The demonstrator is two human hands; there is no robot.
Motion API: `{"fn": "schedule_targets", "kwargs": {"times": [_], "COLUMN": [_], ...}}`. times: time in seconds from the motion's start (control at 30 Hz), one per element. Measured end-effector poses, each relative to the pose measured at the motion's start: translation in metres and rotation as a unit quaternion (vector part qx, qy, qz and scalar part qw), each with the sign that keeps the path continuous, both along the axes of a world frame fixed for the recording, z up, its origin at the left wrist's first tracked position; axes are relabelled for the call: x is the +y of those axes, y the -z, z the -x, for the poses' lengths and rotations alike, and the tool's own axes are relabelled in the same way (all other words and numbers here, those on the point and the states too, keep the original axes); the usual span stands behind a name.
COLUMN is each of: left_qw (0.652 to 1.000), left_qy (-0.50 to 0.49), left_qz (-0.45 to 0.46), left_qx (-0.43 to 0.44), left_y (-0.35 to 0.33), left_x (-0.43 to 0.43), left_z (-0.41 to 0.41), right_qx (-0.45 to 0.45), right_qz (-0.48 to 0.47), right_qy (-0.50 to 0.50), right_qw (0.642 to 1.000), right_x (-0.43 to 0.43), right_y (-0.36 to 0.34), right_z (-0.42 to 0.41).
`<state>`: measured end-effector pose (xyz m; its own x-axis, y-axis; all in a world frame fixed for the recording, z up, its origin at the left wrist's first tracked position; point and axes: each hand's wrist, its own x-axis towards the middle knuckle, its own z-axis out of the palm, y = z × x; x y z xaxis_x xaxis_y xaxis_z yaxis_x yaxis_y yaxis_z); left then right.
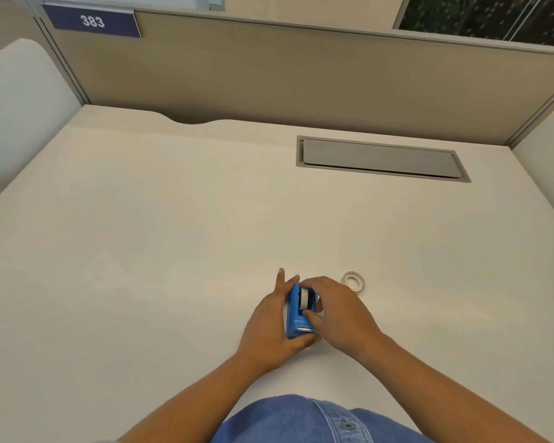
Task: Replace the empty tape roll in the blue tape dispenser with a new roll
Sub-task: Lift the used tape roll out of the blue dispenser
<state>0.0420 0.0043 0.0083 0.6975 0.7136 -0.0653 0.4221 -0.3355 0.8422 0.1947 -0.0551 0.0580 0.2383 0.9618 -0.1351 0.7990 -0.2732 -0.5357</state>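
Note:
The blue tape dispenser (296, 318) stands on the white desk (173, 251), its metal cutter facing me. My left hand (269, 327) wraps its left side and base. A white tape roll (305, 298) sits in the dispenser's cradle. My right hand (336, 310) covers the roll from the right, fingers over its top and thumb on its near side. A thin pale ring, an empty tape core (353, 280), lies flat on the desk just right of my right hand, touching nothing.
A grey cable hatch (381, 158) is set into the desk at the back right. Beige partition walls (301, 75) enclose the desk, with a blue plate marked 383 (92, 21) at the top left.

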Motion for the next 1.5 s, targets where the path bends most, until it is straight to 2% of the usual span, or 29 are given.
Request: {"fn": "schedule_targets", "kwargs": {"times": [0.3, 0.53, 1.0, 1.5], "left_qw": [0.999, 0.999, 0.999, 0.998], "left_qy": [-0.014, -0.019, -0.022, -0.024], "left_qz": [-0.035, -0.028, -0.028, -0.041], "left_qx": [0.024, 0.029, 0.028, 0.039], "left_y": [0.015, 0.013, 0.012, 0.015], "left_x": [0.001, 0.0, 0.001, 0.001], "left_z": [0.001, 0.001, 0.0, 0.0], "right_qx": [0.0, -0.009, -0.027, -0.096], "right_qz": [0.012, 0.024, 0.039, 0.047], "right_qy": [-0.016, -0.051, -0.035, -0.071], "right_qw": [1.0, 0.998, 0.998, 0.992], "right_x": [0.014, 0.018, 0.021, 0.025], "right_y": [-0.008, -0.018, -0.016, -0.031], "right_z": [-0.003, -0.005, 0.004, 0.004]}}
